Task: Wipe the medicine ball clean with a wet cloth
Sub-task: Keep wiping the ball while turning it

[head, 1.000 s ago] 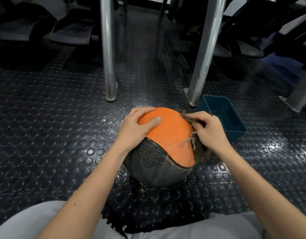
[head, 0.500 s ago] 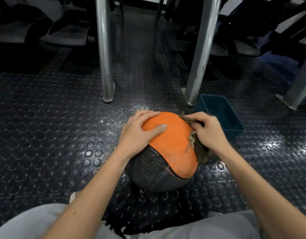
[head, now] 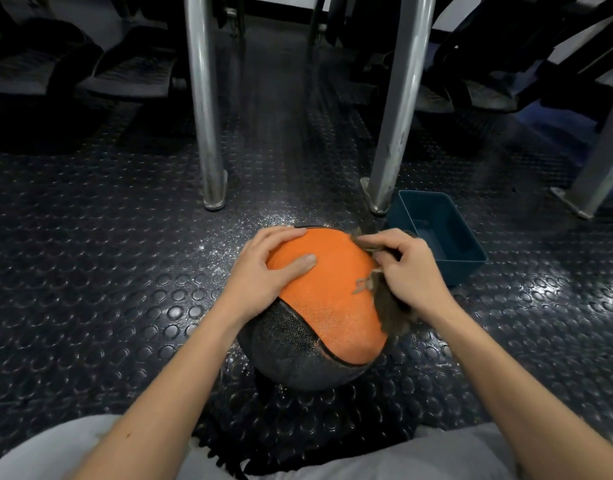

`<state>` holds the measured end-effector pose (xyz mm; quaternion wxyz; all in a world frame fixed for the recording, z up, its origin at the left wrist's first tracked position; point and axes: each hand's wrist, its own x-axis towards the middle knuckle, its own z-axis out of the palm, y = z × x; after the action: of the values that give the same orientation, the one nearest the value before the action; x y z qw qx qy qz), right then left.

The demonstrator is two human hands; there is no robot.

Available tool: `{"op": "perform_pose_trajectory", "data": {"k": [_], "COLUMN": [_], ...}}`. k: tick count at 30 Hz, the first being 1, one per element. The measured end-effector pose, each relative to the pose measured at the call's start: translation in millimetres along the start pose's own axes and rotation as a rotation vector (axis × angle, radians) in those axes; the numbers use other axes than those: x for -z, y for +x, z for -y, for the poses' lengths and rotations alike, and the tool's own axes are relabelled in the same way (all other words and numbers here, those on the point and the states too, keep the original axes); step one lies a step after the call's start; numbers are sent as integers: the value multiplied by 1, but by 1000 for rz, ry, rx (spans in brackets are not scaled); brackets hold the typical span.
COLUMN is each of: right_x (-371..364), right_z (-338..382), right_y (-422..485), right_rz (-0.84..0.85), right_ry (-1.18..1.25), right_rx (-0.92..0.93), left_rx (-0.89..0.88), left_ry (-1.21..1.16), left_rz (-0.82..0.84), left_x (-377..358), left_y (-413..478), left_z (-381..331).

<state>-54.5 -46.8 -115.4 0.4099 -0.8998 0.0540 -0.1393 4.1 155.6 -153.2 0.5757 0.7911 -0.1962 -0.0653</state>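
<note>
Medicine ball [head: 329, 299] – orange panel up, dark textured panel below – sits mid-floor on the studded rubber floor [head: 90, 271], just ahead of the person's knees. L hand [head: 263, 268] spread flat on its top-left. R hand [head: 409, 271] curled round a brown cloth [head: 393, 313], pressing it to the ball's right side. Teal tub [head: 467, 271] just beyond, by a steel leg [head: 395, 116].

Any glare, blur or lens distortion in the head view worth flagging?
Head view: glare on the studded floor at right; wide-angle lens leans the metal posts outward; cloth under the right hand looks slightly smeared; medicine ball and left hand are sharp.
</note>
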Motion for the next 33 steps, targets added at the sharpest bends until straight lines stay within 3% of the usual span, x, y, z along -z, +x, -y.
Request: {"op": "perform_pose_trajectory", "data": {"k": [4,6,10,16,18,22,23,29,31,33], "right_x": [-13,-8,9,-6,-2,7,8,-10,-6,3], "right_z": [32,19,-8,28,16,-17,-17,30,23,5], "right_y": [-13,0,16,-5,4,19,18,-4,3,14], "right_rz": [93,70,79,137,137,95,87,124,128,99], "right_ry": [-129,-123,-12,-55,-4,10,30,-71,-21,11], "right_rx": [291,213,-131,182,142,-201,-213,216,185,25], "left_rx": [-49,-37,-26,-44,-33,-29,-29,-64,-42,-23], "left_ry": [-14,14,76,-3,13,86,87,29,39,55], "left_rz": [-15,7,18,-16,2,40,39,-24,3,30], "left_x": [2,3,-1,2,3,-1,-2,-1,0,-1], "left_y": [-4,-6,-5,-6,-6,-6,-5,-3,-3,-1], "left_z": [1,1,-3,1,1,-4,-4,1,-1,-4]}}
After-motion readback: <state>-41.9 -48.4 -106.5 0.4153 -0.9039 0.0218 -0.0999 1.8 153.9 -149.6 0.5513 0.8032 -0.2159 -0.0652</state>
